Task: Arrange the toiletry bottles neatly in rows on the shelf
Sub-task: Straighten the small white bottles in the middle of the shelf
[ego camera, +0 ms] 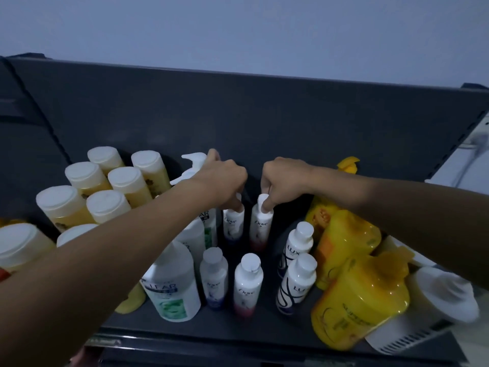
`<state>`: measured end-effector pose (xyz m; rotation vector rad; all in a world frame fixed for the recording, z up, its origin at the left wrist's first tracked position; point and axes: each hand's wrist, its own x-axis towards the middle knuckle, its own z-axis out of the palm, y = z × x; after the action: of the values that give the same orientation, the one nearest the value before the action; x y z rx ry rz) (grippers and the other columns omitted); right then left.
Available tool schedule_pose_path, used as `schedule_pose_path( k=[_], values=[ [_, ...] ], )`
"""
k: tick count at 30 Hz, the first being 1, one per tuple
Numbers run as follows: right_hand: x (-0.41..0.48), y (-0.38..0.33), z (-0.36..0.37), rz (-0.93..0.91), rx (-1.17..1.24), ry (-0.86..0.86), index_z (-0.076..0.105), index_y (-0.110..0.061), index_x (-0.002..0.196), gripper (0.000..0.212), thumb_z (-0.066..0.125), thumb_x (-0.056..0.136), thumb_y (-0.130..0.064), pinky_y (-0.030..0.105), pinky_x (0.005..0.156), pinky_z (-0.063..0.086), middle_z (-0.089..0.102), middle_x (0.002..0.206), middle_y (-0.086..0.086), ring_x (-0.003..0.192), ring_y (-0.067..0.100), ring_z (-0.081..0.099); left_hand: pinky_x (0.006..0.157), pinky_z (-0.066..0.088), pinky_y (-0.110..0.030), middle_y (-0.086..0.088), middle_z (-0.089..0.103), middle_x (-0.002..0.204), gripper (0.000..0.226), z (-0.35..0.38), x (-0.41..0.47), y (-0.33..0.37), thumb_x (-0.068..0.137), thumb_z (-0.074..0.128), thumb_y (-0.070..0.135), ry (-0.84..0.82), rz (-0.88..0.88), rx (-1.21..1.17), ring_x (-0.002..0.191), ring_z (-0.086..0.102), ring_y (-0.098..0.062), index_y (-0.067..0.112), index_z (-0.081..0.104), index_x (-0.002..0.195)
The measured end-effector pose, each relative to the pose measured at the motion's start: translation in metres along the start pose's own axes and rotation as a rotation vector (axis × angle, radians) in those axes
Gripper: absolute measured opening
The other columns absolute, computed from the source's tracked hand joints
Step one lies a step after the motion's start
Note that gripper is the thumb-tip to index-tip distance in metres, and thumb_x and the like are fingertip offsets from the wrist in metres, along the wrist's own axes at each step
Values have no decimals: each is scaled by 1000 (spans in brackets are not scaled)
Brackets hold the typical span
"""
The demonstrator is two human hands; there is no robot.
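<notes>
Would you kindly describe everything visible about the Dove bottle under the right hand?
The Dove bottle is a small white, plastic-looking cylinder with a round white cap, dark "Dove" lettering and a pink-red band at its base. It stands upright on the dark shelf in the back row, beside a similar bottle with a purplish base, with a narrow gap between them. The right hand pinches its cap from above with the fingertips.
</notes>
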<state>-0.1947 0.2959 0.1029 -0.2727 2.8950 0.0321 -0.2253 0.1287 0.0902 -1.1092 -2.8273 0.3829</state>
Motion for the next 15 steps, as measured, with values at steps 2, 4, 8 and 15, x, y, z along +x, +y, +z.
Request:
schedule_pose_path(
  k=[2, 4, 8, 15],
  values=[
    [-9, -11, 1, -5, 14, -16, 80, -22, 79, 30, 85, 69, -50, 27, 58, 50, 76, 79, -10, 84, 14, 69, 97, 31, -40, 13, 54, 63, 33, -1, -10, 3, 75, 72, 60, 5, 26, 2, 80, 60, -14, 29, 66, 84],
    [-17, -22, 3, -15, 12, -27, 82, -20, 79, 31, 85, 68, -50, 28, 57, 51, 76, 75, -7, 80, 14, 70, 97, 32, -41, 11, 58, 65, 33, -2, -20, 5, 74, 71, 59, 6, 47, 11, 81, 61, -15, 28, 70, 85],
    [-30, -38, 6, -22, -14, -18, 81, -18, 77, 32, 85, 67, -48, 29, 55, 49, 75, 73, -3, 79, 16, 69, 96, 32, -41, 11, 56, 64, 27, -6, -34, 7, 77, 69, 53, 8, 74, 37, 82, 59, -15, 28, 73, 88],
    [-42, -39, 8, 19, -16, -29, 82, -16, 81, 33, 83, 69, -48, 31, 57, 48, 78, 82, 0, 83, 19, 72, 92, 30, -39, 10, 64, 72, 30, -3, -41, 6, 77, 71, 55, 26, 81, 20, 82, 58, -15, 28, 74, 91]
  ],
)
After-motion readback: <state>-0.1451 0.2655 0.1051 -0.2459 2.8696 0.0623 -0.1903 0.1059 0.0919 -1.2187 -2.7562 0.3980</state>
